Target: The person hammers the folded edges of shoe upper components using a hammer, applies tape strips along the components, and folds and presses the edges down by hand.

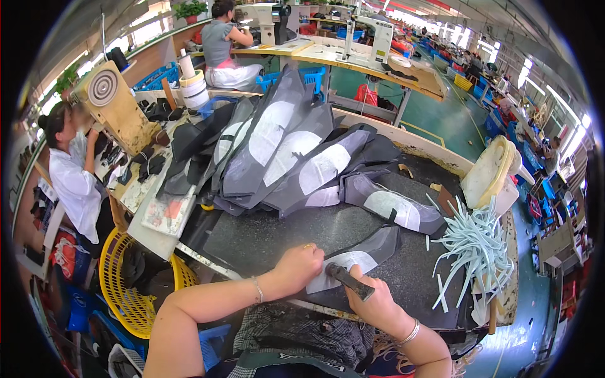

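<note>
Two hands, one hammer, one grey piece at the near edge

Here at the bench, two bare hands are in play. The right hand has one dark hammer, fingers curled round it, the head slanting over the near end of one grey piece. Over on the other side, the left hand sits at that same end, fingers folded in and pressed together; whether they pinch the edge, I cannot tell. One band on the left wrist, and metal on the right wrist too.

The grey piece carries one white patch and lies on the black work surface, right in front of the person. Just beyond it, one second grey piece, again with one white patch. Further back, a big heap of overlapping pieces: too many layers to count, but at least four white patches show.

Out to the right, one tangled bunch of pale blue strips, the number beyond counting, with a few loose ones beside it. Down to the left, one yellow basket.

Two other people nearby: one in a white shirt at the left, one in a grey top at the back, where two sewing machines stand on the far tables.
</note>
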Demonstrator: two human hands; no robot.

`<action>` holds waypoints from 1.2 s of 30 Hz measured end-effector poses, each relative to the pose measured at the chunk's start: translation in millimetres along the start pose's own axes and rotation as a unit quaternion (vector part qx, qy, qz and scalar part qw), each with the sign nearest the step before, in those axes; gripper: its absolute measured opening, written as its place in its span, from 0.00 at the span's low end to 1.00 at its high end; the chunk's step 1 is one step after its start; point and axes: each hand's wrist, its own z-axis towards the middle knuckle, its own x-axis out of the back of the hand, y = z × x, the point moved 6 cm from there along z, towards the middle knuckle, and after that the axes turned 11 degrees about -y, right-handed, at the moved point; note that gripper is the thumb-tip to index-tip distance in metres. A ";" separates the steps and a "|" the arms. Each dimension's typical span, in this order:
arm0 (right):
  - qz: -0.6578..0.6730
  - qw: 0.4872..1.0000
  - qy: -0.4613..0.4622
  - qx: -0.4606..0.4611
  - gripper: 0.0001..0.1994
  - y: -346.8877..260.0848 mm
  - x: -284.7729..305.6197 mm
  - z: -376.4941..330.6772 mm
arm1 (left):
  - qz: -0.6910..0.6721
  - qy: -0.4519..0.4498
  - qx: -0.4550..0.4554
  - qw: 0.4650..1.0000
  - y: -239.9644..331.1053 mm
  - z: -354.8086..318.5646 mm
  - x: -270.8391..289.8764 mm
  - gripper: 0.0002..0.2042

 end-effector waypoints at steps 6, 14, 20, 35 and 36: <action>-0.023 1.000 -0.010 -0.019 0.19 2.2 -7.3 -0.2 | -0.047 0.035 0.026 0.998 -9.7 -9.3 -0.6 0.05; -0.377 0.921 -0.044 0.085 0.12 14.1 -28.4 -7.3 | -0.140 0.020 -0.058 0.988 -14.0 -8.8 6.2 0.11; -0.187 0.972 -0.127 -0.064 0.06 17.5 -4.2 12.8 | -0.138 0.015 -0.055 0.989 -18.1 -9.8 17.8 0.11; -0.079 0.966 -0.244 -0.020 0.13 2.1 30.5 55.7 | -0.116 0.054 -0.060 0.990 -20.3 -26.2 21.9 0.10; -0.061 0.965 -0.252 -0.045 0.13 2.8 29.6 50.7 | -0.106 0.031 -0.034 0.993 -18.2 -26.6 26.1 0.12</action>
